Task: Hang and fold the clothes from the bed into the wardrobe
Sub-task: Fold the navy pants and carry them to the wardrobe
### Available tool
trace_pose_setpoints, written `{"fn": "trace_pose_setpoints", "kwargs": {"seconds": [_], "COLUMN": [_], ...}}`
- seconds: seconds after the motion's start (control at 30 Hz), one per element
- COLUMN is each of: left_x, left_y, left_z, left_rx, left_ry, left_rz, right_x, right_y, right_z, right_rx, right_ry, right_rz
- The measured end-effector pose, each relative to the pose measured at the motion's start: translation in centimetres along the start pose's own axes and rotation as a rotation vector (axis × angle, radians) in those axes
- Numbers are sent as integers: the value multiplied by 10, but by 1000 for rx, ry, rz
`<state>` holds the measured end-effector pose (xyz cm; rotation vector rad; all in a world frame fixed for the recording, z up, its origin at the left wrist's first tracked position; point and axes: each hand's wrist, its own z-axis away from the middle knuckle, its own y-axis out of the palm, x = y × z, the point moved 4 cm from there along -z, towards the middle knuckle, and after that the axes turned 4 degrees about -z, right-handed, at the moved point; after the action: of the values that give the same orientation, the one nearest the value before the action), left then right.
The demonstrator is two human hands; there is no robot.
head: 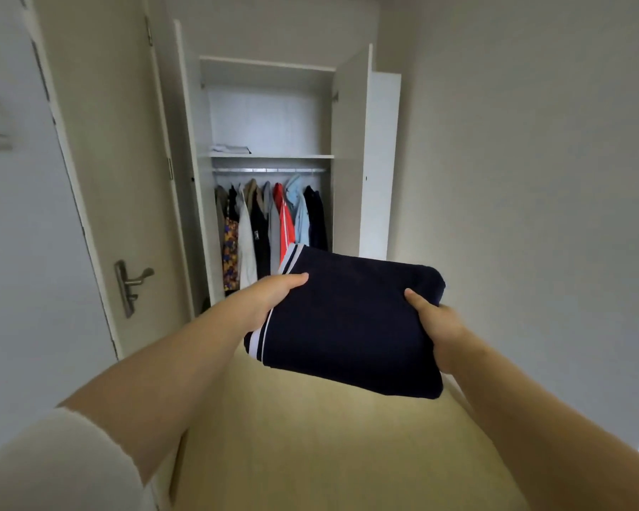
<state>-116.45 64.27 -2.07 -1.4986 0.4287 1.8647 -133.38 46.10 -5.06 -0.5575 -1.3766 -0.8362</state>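
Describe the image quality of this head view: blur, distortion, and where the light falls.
Head view: wide-angle distortion bows the room door and the wardrobe edges; the left margin and the sleeve are smeared with blur; the folded garment and both hands, left and right, are fairly sharp; soft, even light, with a brighter patch on the floor under the garment; no glare.
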Motion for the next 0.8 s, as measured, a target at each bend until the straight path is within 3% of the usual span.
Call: {"fn": "trace_pose_setpoints", "kwargs": {"seconds": [0.33, 0.8], "left_x": [-4, -87], "left_y": [-102, -124], "left_z": [-102, -327], "left_rx": [-86, -140], "left_ry": [-55, 0], "left_rz": [48, 66], "right_x": [-11, 35], "right_y": [119, 182], "right_z": [-108, -344], "right_rx": [84, 130], "right_ry": [72, 41], "right_rz": [33, -41]}}
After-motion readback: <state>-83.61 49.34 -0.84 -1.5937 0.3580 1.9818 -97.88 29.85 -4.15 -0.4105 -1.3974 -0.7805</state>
